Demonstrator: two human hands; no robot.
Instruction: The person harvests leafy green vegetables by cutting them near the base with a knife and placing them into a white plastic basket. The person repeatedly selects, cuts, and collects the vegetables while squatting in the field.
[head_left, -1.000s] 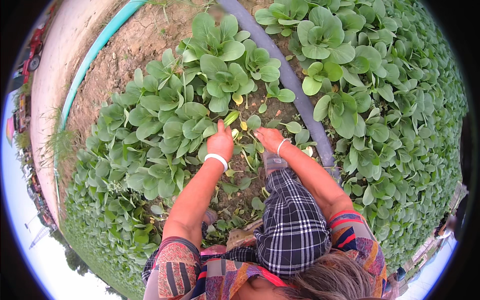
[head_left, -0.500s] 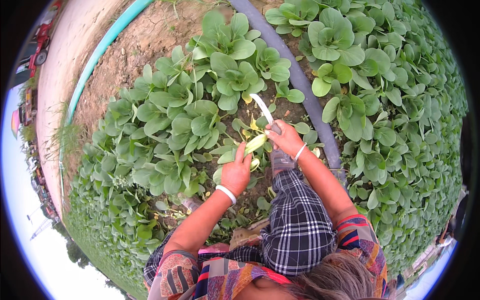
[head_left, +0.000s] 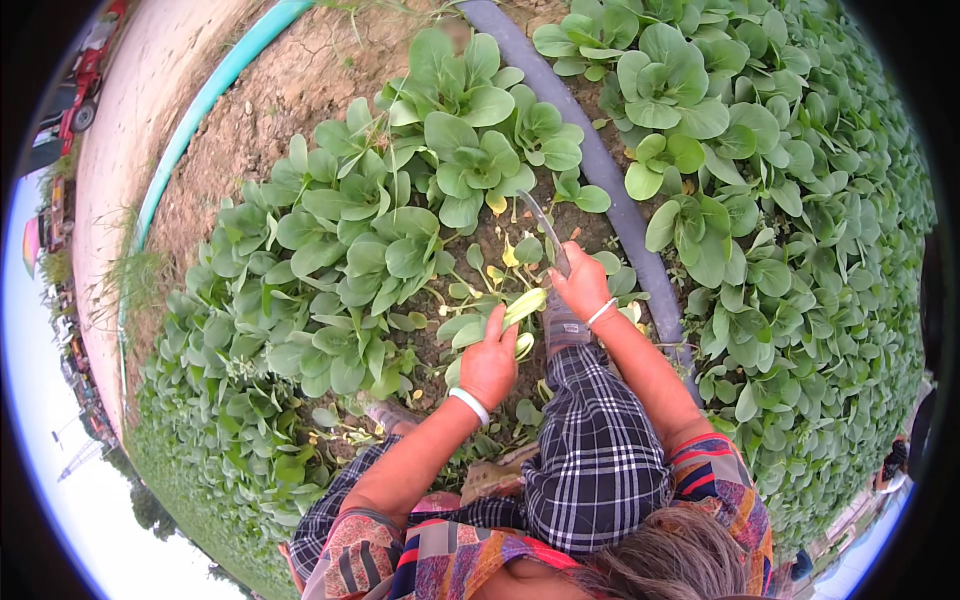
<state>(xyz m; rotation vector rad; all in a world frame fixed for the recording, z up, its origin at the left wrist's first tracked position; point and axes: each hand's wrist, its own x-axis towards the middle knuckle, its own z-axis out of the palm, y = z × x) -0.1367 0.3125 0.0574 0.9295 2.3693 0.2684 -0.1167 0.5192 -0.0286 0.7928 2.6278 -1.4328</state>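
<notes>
My left hand (head_left: 489, 366) is closed around a cut bok choy (head_left: 525, 304). Its pale stem base points up and to the right, and its leaves are partly hidden by my fingers. In my right hand (head_left: 582, 284) is the handle of a sickle (head_left: 547, 226), whose thin, curved metal blade points away from me, up and to the left. The blade is apart from the bok choy in my left hand. Below both hands, yellowed leaves (head_left: 511, 252) and loose green ones lie on the soil. My shoe (head_left: 567, 330) is close beside the stem base.
Rooted bok choy plants (head_left: 385, 255) grow densely ahead and to the left. A dark grey hose (head_left: 600, 150) separates them from another dense bed (head_left: 760, 200) on the right. Farther left, a teal hose (head_left: 190, 120) runs beside a pale path (head_left: 120, 180).
My right hand has moved slightly right, away from the stem base, and the sickle blade has turned. My left hand has shifted a little right and nearer to me with the bok choy.
</notes>
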